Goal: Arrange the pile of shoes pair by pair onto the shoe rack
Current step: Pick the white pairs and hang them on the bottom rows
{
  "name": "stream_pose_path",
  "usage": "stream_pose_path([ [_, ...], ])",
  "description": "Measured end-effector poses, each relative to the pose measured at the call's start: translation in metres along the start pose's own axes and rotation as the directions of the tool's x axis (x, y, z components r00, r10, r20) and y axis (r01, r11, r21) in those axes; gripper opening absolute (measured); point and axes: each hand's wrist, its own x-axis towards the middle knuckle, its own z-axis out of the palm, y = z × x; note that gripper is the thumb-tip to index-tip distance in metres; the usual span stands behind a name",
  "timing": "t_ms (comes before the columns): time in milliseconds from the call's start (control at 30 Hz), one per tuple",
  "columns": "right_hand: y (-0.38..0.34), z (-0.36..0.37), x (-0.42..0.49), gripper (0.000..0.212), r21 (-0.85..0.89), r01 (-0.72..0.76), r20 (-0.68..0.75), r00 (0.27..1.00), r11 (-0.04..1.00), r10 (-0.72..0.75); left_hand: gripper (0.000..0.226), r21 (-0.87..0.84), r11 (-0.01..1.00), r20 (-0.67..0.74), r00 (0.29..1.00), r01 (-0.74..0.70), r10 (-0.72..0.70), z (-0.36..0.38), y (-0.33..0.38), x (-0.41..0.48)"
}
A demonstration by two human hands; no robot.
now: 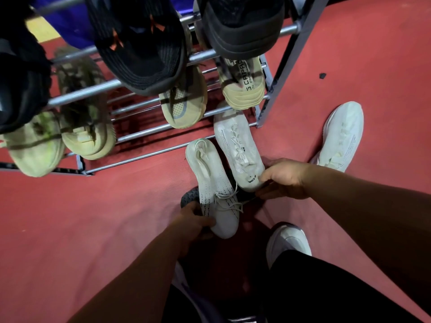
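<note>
My left hand (194, 220) grips the heel of a white knit sneaker with dotted black marks (213, 183), its toe pointing at the shoe rack (149, 134). My right hand (283, 179) holds the heel of a second white sneaker (235, 145), whose toe rests at the rack's lowest bars. A dark grey shoe (190, 197) lies on the floor under both. One more white sneaker (342, 134) lies alone on the floor to the right. Black shoes (140, 43) fill the upper shelf; beige and yellow-green sneakers (184, 101) sit on the shelf below.
The floor is a red mat (93, 217). The rack's grey right post (279, 82) stands just beyond the right-hand sneaker. My own foot in a white shoe (286, 241) is below my right arm. A small black scrap (322, 75) lies on the mat.
</note>
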Motion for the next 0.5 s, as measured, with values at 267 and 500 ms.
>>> stream_pose_path([
  [267, 0.0, 0.0, -0.001, 0.044, 0.015, 0.047, -0.005, 0.999, 0.999, -0.047, 0.038, 0.011, 0.999, -0.033, 0.999, -0.038, 0.038, 0.003, -0.005, 0.0],
  [500, -0.027, 0.007, 0.004, 0.031, 0.19, 0.127, -0.08, 0.99, 0.974, -0.113, 0.038, -0.034, 0.998, 0.032, 0.998, -0.048, 0.049, -0.012, -0.007, 0.001],
])
